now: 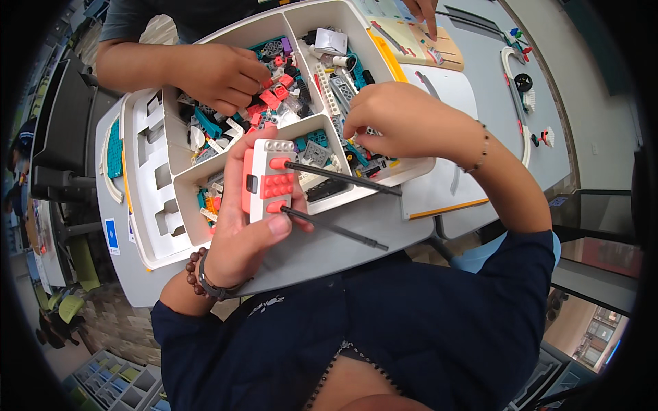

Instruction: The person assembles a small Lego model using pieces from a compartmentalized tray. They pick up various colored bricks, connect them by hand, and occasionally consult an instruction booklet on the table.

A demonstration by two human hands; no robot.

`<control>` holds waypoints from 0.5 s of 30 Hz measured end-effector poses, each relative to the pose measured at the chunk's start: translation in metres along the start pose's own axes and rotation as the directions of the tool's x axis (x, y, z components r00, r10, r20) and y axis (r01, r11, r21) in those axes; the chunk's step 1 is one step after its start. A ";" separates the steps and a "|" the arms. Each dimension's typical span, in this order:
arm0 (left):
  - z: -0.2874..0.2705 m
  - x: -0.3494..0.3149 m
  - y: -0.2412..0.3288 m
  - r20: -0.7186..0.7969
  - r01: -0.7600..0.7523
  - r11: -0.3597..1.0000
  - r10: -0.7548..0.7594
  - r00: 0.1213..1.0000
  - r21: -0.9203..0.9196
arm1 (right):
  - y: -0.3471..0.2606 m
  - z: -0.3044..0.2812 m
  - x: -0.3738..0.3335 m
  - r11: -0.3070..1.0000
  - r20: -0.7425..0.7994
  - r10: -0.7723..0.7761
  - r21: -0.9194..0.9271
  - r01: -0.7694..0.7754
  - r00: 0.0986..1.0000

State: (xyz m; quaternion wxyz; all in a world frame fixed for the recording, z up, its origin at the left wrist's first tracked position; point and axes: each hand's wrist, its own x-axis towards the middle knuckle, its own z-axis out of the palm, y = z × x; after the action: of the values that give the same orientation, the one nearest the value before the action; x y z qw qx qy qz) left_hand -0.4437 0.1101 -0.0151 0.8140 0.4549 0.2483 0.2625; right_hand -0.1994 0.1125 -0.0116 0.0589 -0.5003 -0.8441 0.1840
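Observation:
My left hand [236,212] is wrapped round a white and coral building-brick assembly [264,195], held up in front of the tray's near edge. Two long black axles [336,177] stick out of its coral pieces toward the right. Over the right-hand compartment of the white sorting tray [281,128], my right hand [391,120] reaches in with fingers curled together among loose parts. Whatever is between those fingertips is hidden. Grey, teal, white and black pieces [343,89] lie around them.
Across the table, another person's hand [229,77] reaches into the coral pieces, and a hand [423,12] touches an open instruction booklet [442,51]. A white page [445,164] lies right of the tray. Small built parts [524,82] lie at the table's far right.

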 end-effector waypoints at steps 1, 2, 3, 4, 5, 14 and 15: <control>0.002 0.000 0.001 -0.029 -0.015 0.999 0.016 0.999 0.028 | 0.005 0.008 0.005 0.997 0.017 0.008 -0.073 -0.007 1.000; 0.002 0.000 0.001 -0.038 -0.011 1.000 0.012 0.999 0.016 | 0.008 0.013 0.009 0.994 0.037 0.020 -0.112 -0.016 0.999; 0.002 -0.001 0.001 -0.049 -0.006 1.000 0.006 0.999 0.004 | 0.010 0.017 0.012 0.989 0.058 0.032 -0.149 -0.023 0.998; 0.001 -0.001 0.001 -0.060 -0.001 1.000 0.001 0.998 -0.008 | 0.013 0.020 0.014 0.982 0.078 0.045 -0.187 -0.029 0.996; 0.001 -0.001 0.001 -0.053 -0.001 1.000 0.001 0.999 -0.008 | 0.015 0.023 0.014 0.981 0.068 0.051 -0.192 -0.037 0.996; 0.000 -0.002 0.000 -0.024 0.029 0.999 -0.030 0.999 -0.030 | 0.020 0.035 0.016 0.987 0.017 0.022 -0.157 -0.019 1.000; -0.002 -0.001 0.000 -0.001 0.035 0.999 -0.035 0.999 -0.033 | 0.020 0.035 0.016 0.989 0.005 0.006 -0.146 -0.005 1.000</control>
State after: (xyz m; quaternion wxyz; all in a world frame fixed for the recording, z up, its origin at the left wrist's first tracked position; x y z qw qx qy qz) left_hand -0.4459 0.1112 -0.0159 0.8255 0.4369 0.2527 0.2528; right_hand -0.2007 0.1257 -0.0527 0.0193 -0.5051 -0.8540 0.1230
